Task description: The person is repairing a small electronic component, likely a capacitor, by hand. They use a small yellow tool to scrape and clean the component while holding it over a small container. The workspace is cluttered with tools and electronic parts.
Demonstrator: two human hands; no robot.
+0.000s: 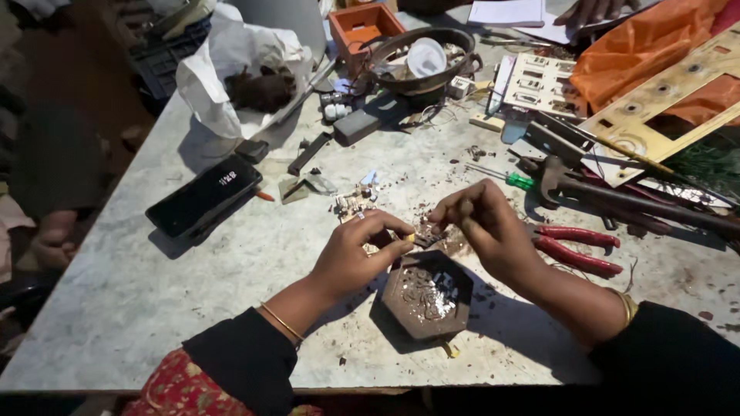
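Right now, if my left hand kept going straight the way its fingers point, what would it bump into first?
The left hand points right, toward the right hand. It would probably meet the small part pinched between them, then the right hand's fingertips; depth is unclear.

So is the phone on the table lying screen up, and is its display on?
Screen up and on: the black phone lies flat on the marble table, left of the left hand, with small white characters lit on its otherwise dark display.

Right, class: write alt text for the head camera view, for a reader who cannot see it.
Two hands, left hand and right hand, pinch a small component above a brown hexagonal dish on a cluttered grey worktable. Red-handled pliers lie right; a black phone lies left.
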